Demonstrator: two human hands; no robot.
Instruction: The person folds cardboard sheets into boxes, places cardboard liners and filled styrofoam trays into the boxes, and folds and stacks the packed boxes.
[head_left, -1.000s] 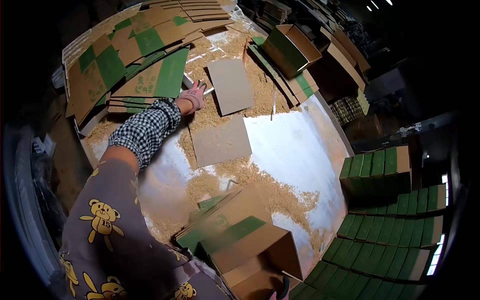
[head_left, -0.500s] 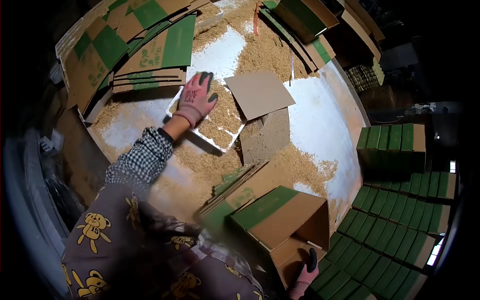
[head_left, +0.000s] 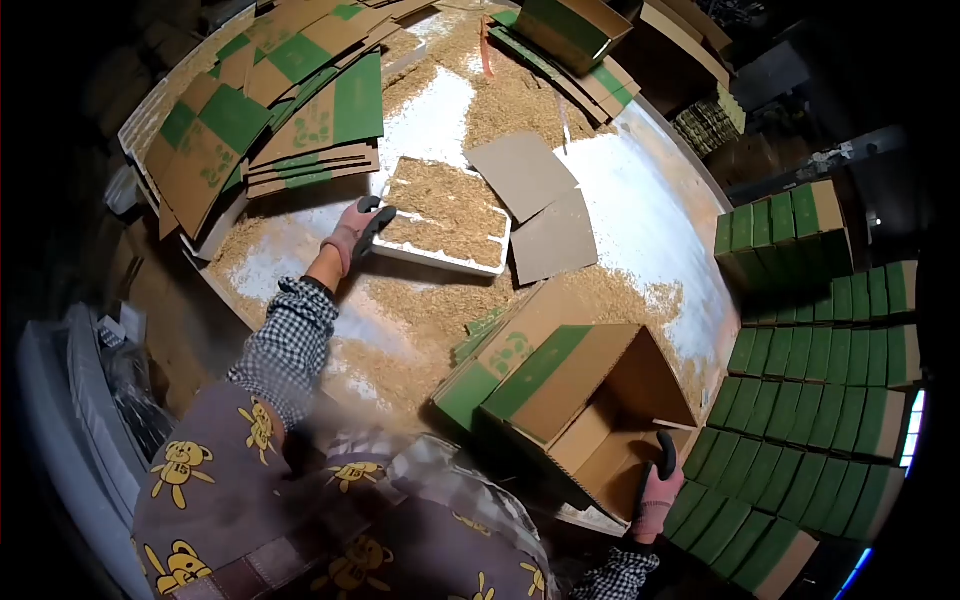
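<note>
My left hand (head_left: 354, 234), in a pink glove with dark fingertips, grips the left edge of a white foam tray (head_left: 440, 261). The tray is packed with sawdust-like material (head_left: 440, 205), which covers whatever may lie under it. My right hand (head_left: 658, 492), gloved alike, is closed on the near right wall of an open cardboard box (head_left: 590, 385) with a green band. This box is tilted, its opening facing right, and its inside looks bare. Two plain cardboard sheets (head_left: 555, 235) lie just right of the tray.
Flattened green-and-brown cartons (head_left: 320, 110) are stacked at the back left. Another open box (head_left: 575, 30) stands at the back. Rows of green cartons (head_left: 800, 400) fill the right side. Loose sawdust (head_left: 620, 290) is scattered over the white table (head_left: 640, 195).
My left hand has moved from on top of the sawdust to the tray's left edge. The tray has turned and its sawdust looks flatter. The box in my right hand has shifted slightly right and up.
</note>
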